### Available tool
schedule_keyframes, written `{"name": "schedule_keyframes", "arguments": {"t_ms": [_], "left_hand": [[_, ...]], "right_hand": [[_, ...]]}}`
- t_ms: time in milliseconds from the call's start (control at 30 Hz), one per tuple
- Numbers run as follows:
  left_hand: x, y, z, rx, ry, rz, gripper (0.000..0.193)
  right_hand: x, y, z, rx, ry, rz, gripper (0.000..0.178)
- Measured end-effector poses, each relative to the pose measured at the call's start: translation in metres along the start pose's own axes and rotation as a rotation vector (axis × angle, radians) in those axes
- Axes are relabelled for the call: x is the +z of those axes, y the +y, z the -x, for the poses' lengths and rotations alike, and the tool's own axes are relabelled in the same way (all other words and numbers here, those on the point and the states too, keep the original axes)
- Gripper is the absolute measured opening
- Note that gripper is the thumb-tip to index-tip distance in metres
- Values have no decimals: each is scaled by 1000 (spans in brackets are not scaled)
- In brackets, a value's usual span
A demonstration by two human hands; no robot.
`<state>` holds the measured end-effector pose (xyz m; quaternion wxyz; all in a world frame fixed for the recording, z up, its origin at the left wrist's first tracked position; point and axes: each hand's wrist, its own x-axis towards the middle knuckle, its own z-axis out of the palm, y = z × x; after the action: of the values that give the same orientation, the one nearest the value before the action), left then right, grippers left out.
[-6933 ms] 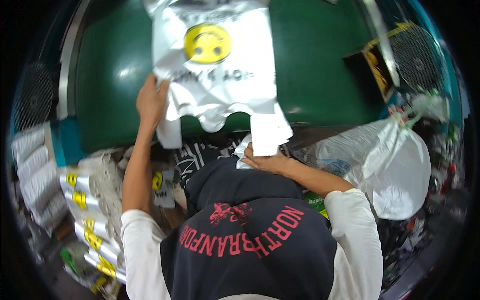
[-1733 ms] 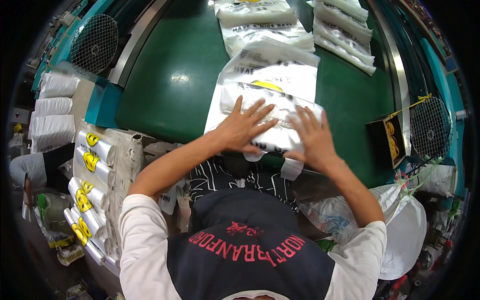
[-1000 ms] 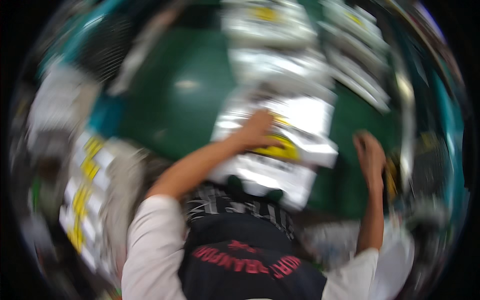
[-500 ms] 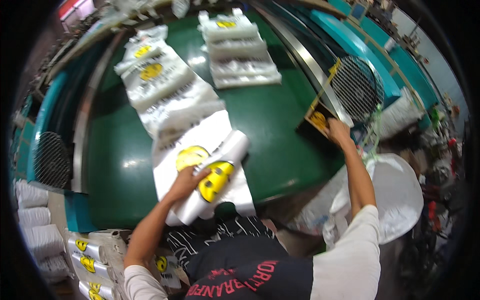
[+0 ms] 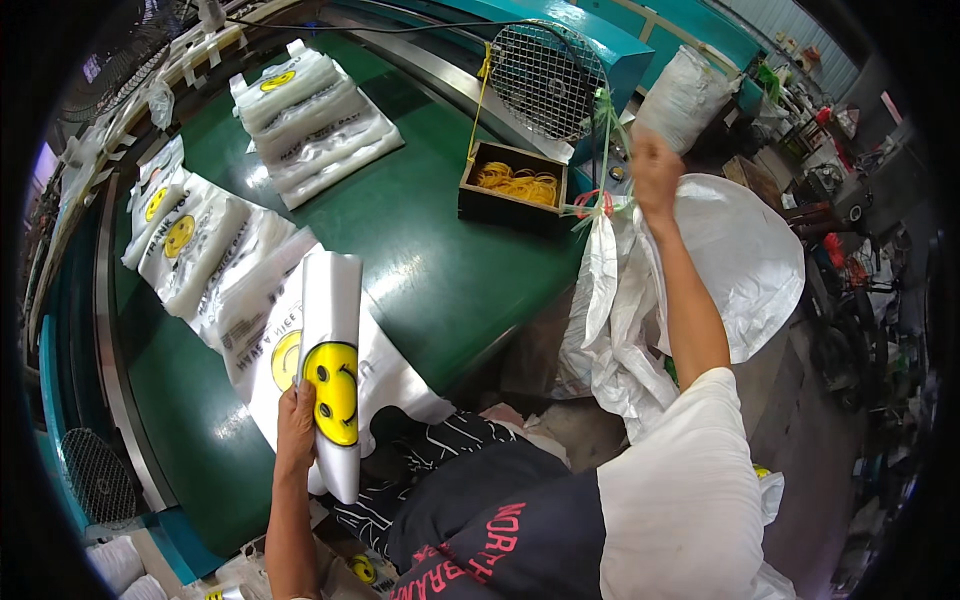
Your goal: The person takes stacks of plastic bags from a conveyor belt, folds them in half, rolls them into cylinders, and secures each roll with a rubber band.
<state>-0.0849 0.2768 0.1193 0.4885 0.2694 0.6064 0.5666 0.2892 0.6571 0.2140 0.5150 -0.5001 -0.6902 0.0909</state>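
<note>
My left hand grips a rolled bundle of white plastic bags with a yellow smiley print, upright above the near edge of the green table. Beneath and behind it, a flat stack of the same bags lies spread out. My right hand is raised beside the white sack at the right. Its fingers are curled closed and slightly blurred; whatever they may hold is hidden. Nearby, left of that hand, an open wooden box holds yellow rubber bands.
Overlapping bag stacks run up the left of the green table; another stack lies at the far side. A mesh-guarded fan stands behind the box. A large white sack hangs open at the right, tied with green string.
My right hand has left the rubber-band box and risen to the right, near the sack. The rolled bundle in my left hand now stands more upright. The view has swung right.
</note>
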Motion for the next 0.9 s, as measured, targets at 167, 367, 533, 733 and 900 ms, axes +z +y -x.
{"name": "schedule_keyframes", "arguments": {"t_ms": [167,367,533,733,900], "left_hand": [[20,6,-12,39,-33,52,50],[20,3,-14,34,-25,45,56],[28,10,-11,-24,26,94,46],[33,1,-24,-38,-18,69,48],[38,4,-27,-42,-61,31,50]], "right_hand": [[-15,95,-13,-94,-69,399,21],[-1,146,-26,-237,-535,590,17],[-8,125,-29,-188,-598,526,18],[-6,114,-41,-215,-733,810,19],[-12,121,-33,-139,-660,763,19]]}}
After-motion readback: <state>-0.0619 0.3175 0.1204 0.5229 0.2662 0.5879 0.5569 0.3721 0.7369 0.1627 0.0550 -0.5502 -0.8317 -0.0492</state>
